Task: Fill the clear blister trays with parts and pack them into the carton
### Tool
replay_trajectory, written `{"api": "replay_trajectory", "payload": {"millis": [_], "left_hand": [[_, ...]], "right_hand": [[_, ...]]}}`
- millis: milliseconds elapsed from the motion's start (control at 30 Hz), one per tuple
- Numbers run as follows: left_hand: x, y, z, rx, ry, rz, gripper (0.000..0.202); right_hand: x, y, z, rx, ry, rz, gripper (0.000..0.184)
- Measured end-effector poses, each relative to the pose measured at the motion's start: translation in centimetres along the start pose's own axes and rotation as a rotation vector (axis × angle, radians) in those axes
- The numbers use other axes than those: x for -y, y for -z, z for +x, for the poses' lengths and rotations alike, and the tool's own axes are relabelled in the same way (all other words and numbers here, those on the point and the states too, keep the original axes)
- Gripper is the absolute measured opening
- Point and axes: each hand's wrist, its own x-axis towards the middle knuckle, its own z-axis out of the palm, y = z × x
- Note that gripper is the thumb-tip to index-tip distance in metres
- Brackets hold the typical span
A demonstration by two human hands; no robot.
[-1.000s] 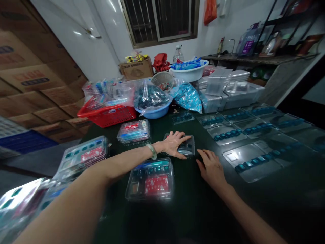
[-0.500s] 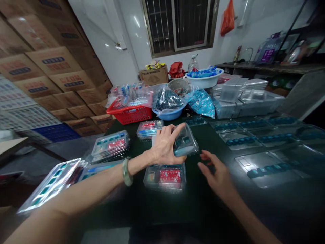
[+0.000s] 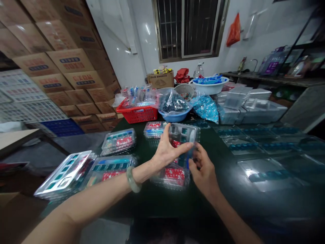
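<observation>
Grip of the left hand [image 3: 165, 149] is clamped on a tilted clear case [image 3: 183, 131]; right hand [image 3: 204, 171] at its edge, pinch unclear; even support should steady it.

This looks like a small packing workshop. Printed cardboard cartons [image 3: 76, 62] are piled high at the far left, above a blue plastic crate [image 3: 62, 128]. Stacks of filled clear plastic cases [image 3: 119, 141] stand on the left of a dark green tabletop [image 3: 215, 205], and clear trays [image 3: 264, 173] with teal pieces lie in rows on the right. Along the far side sit a red basket [image 3: 141, 117], a white basin [image 3: 210, 89] heaped with blue items, and piled clear boxes [image 3: 262, 113].
</observation>
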Motion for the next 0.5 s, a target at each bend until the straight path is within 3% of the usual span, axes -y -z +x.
{"api": "replay_trajectory", "payload": {"millis": [100, 200, 500], "left_hand": [[-0.4, 2.1, 0.4, -0.051, 0.073, -0.104, 0.075], [-0.1, 3.9, 1.1, -0.02, 0.14, -0.107, 0.046], [2.0, 6.1, 1.3, 0.075, 0.248, -0.065, 0.03]], "right_hand": [[-0.4, 2.3, 1.3, 0.169, -0.106, 0.149, 0.06], [-0.6, 3.8, 2.8, 0.274, -0.19, 0.206, 0.057], [-2.0, 4.0, 5.8, 0.517, -0.292, 0.355, 0.049]]}}
